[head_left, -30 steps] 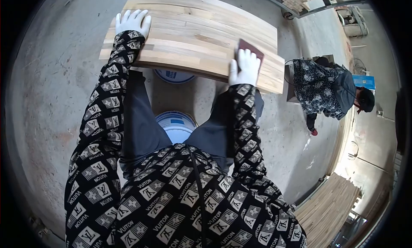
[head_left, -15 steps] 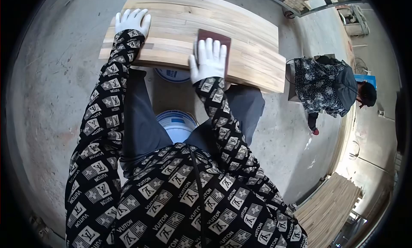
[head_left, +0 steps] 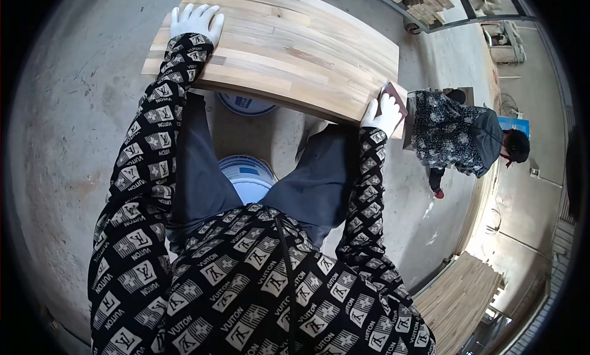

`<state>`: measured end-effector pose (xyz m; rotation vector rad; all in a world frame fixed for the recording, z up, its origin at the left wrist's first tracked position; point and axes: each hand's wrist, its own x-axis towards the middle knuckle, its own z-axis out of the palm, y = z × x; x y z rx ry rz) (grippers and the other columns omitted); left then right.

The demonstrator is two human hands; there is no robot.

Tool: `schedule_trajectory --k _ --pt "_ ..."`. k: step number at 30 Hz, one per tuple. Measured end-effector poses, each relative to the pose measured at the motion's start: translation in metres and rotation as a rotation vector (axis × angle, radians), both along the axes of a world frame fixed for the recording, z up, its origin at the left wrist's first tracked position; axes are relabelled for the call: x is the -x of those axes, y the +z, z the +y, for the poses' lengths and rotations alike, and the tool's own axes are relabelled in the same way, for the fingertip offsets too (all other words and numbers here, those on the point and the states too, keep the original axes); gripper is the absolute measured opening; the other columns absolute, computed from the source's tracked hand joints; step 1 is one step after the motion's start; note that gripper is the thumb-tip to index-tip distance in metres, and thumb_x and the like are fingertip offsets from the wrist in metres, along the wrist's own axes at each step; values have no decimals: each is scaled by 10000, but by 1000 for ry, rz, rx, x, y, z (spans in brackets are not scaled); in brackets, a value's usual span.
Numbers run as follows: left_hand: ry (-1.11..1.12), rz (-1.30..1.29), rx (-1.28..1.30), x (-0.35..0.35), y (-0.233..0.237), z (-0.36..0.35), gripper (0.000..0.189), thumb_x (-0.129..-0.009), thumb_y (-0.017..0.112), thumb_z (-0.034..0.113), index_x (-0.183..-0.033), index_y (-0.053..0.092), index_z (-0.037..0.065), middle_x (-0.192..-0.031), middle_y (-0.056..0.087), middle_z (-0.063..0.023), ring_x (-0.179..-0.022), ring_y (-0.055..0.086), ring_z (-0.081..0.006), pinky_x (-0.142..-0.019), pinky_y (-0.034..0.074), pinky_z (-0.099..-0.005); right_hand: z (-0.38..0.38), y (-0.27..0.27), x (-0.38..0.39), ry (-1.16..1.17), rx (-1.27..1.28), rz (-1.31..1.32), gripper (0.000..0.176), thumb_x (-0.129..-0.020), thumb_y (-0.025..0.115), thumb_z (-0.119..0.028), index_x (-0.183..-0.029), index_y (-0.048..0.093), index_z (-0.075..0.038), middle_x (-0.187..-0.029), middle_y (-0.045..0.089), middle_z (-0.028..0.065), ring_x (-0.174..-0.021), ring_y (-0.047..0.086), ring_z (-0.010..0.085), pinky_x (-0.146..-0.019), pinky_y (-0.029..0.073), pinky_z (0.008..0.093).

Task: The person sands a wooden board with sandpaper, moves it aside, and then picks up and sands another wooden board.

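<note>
A pale wooden panel (head_left: 289,44), made of glued strips, lies in front of me above my knees. My left hand (head_left: 196,22), in a white glove, rests flat on its left end with the fingers spread. At the near right corner, my gloved right hand (head_left: 384,115) holds a dark red-brown sheet of sandpaper (head_left: 397,97) against the wood. Part of the sheet is hidden under the fingers.
Blue-and-white buckets, one under the panel (head_left: 246,105) and one between my legs (head_left: 249,175), stand on the concrete floor. A co-worker (head_left: 452,130) bends over at the right. Wooden panels (head_left: 461,303) lie lower right; a metal rack (head_left: 452,17) holds wood pieces upper right.
My right hand has slid with the sandpaper from the panel's middle to its near right corner. My left hand stays on the left end. The camera view has shifted slightly.
</note>
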<state>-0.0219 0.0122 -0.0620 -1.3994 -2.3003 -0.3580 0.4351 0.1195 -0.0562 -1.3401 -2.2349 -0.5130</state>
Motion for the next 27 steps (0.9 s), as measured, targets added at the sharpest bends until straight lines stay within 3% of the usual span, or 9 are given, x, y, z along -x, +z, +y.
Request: schedule_trajectory --k 3,4,5,6,12,21,23,24,27 --pt "-5 2 5 0 3 -1 389 -979 472 433 -1278 631 242 -1331 609 -18 -1311 476 -228 -1166 225 -494 -27 17 62 66 93 32 392 -856 600 -254 -1153 568 0 -1046 529 206 -990 491 390 -884 374 506" --pt "-6 1 12 -1 4 -1 389 -978 473 432 -1280 630 242 -1331 609 -21 -1312 475 -232 -1166 224 -495 -42 21 86 102 218 49 440 -873 597 -272 -1208 558 10 -1143 544 227 -1093 482 413 -968 354 537" --pt "-9 2 18 -2 5 -2 390 -978 473 432 -1281 630 243 -1332 608 -24 -1312 474 -236 -1167 223 -495 -53 -1 107 170 63 118 514 -897 586 -302 -1295 527 18 -1308 514 253 -1256 426 442 -1099 276 567" --pt "-17 9 18 -2 5 -2 390 -978 473 432 -1281 630 243 -1332 608 -24 -1312 474 -236 -1167 223 -495 -67 -4 129 231 181 132 563 -914 577 -317 -1359 493 17 -1418 453 266 -1363 347 452 -1177 174 572" --pt "-18 -2 38 1 3 -1 410 -977 472 443 -1317 608 257 -1361 591 -26 -1323 462 -259 -1171 216 -505 -92 12 157 485 278 174 521 -918 591 -290 -1350 526 -6 -1408 493 228 -1356 384 437 -1182 198 563" --pt "-9 2 33 0 3 -1 399 -981 465 439 -1301 612 254 -1353 595 -25 -1326 463 -258 -1169 223 -505 2 2 -18 57 37 32 446 -905 585 -242 -1276 551 3 -1272 548 223 -1139 497 406 -1006 350 526" --pt "2 32 57 -3 7 -3 401 -982 459 444 -1307 607 262 -1357 592 -22 -1329 461 -254 -1172 218 -500 8 -7 -23 -32 -9 -30 448 -904 582 -269 -1255 557 8 -1262 549 218 -1131 507 392 -994 362 509" --pt "5 31 56 -2 6 -3 401 -982 459 444 -1307 607 262 -1357 592 -22 -1329 461 -254 -1172 218 -500 -1 5 -5 -147 154 -13 464 -906 578 -285 -1262 551 10 -1264 548 208 -1137 504 390 -992 361 511" --pt "0 25 41 1 2 -1 396 -979 470 443 -1301 614 263 -1347 599 -21 -1326 463 -256 -1170 226 -502 -31 20 64 -16 209 34 490 -897 590 -295 -1271 541 18 -1274 535 228 -1186 473 420 -1041 331 525"
